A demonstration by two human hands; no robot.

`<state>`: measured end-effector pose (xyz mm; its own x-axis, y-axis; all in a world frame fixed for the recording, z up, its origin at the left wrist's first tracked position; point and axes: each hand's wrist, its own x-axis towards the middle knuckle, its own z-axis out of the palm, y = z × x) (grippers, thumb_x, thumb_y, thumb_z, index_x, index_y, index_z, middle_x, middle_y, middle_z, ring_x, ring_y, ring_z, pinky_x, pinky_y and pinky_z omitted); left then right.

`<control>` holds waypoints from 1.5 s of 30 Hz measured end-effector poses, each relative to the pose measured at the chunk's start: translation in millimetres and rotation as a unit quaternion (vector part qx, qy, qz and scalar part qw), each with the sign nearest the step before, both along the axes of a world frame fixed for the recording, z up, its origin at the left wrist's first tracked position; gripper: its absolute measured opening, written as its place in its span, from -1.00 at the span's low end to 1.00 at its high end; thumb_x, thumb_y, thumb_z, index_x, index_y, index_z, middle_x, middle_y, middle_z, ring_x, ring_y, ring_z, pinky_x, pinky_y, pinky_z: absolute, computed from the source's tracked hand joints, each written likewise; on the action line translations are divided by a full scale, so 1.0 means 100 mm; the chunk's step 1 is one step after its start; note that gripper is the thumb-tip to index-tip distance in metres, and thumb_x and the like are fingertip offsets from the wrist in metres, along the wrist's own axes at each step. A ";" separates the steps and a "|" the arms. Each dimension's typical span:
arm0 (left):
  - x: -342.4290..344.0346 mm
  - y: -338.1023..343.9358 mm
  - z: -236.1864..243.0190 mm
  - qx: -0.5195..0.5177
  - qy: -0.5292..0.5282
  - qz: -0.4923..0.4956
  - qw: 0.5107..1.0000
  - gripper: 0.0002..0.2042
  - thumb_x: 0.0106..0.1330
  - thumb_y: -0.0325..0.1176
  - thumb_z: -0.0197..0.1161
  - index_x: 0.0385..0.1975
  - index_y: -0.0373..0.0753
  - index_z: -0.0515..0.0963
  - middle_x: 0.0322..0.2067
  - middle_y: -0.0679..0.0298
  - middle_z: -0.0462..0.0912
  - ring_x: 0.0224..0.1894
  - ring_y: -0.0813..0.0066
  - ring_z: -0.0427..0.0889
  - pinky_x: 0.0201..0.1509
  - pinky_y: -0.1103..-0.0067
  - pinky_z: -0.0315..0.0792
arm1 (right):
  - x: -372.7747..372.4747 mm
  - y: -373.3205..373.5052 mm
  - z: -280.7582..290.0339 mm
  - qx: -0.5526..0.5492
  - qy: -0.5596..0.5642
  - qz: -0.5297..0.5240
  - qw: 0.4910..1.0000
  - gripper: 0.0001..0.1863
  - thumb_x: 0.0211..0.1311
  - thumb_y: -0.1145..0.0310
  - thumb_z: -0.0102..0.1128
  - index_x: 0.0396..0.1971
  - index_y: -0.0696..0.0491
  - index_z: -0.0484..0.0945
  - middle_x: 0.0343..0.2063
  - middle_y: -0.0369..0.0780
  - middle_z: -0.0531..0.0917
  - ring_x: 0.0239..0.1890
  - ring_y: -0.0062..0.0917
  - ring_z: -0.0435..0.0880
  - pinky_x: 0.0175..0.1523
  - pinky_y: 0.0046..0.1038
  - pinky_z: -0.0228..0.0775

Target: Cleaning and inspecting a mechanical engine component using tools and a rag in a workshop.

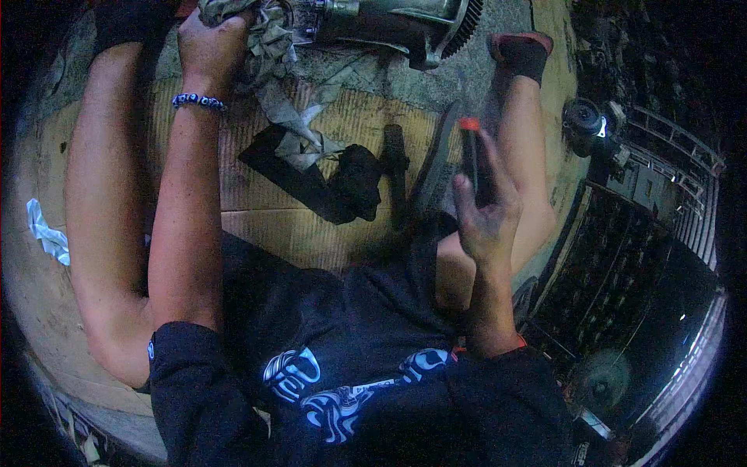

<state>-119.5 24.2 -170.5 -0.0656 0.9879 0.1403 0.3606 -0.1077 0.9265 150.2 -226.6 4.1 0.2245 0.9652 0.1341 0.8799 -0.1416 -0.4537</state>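
Note:
My left hand is closed on a crumpled grey rag at the upper left, beside a metal machine part. That part has a cylindrical housing and a toothed gear rim at its right end. At centre right, my right hand is raised above my leg, apart from the machine part. Between its thumb and fingers is a slim dark tool with an orange-red end; motion blur hides its exact kind. A loose part of the rag hangs down toward the cardboard.
Ribbed cardboard covers the floor between my legs. Dark, shadowed pieces lie on it, with a dark bar beside them. A crumpled white scrap lies at far left. A dark crate-like box and a small wheel are at right.

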 end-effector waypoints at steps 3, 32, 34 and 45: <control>0.09 -0.05 0.10 0.027 0.005 -0.031 0.999 -0.72 0.06 -0.32 0.24 -0.22 -0.26 0.61 -0.31 0.24 0.69 -0.24 0.44 0.64 -0.11 0.50 0.45 | -0.25 0.10 0.15 -0.076 0.026 -0.013 0.997 -0.42 0.05 0.49 0.20 0.16 0.03 0.40 -0.39 -0.02 0.59 -0.37 -0.23 0.62 -0.22 -0.38 0.43; 0.54 -0.35 0.77 0.071 -0.113 -0.176 0.975 -0.71 0.09 -0.35 0.22 -0.17 -0.26 0.57 -0.26 0.19 0.64 -0.20 0.39 0.59 0.00 0.40 0.41 | -0.49 0.42 0.03 -0.110 -0.101 -0.058 0.987 -0.45 0.06 0.34 0.13 0.12 0.10 0.39 -0.45 0.14 0.54 -0.35 0.07 0.58 -0.22 -0.09 0.42; 0.49 -0.34 0.64 0.214 0.171 -0.165 0.948 -0.66 0.08 -0.34 0.21 -0.10 -0.20 0.55 -0.19 0.20 0.62 -0.11 0.31 0.55 0.09 0.28 0.31 | -0.47 0.54 0.10 -0.182 -0.077 -0.088 0.976 -0.47 0.05 0.34 0.14 0.10 0.11 0.41 -0.46 0.13 0.55 -0.36 0.07 0.57 -0.23 -0.09 0.42; 0.37 -0.30 0.45 0.307 0.448 -0.094 0.835 -0.60 0.08 -0.38 0.21 -0.01 -0.09 0.53 -0.09 0.20 0.58 -0.01 0.20 0.49 0.19 0.22 0.22 | -0.43 0.41 0.07 -0.155 -0.013 -0.085 0.984 -0.50 0.12 0.47 0.16 0.11 0.19 0.40 -0.29 -0.05 0.67 -0.28 -0.63 0.59 -0.13 -0.54 0.41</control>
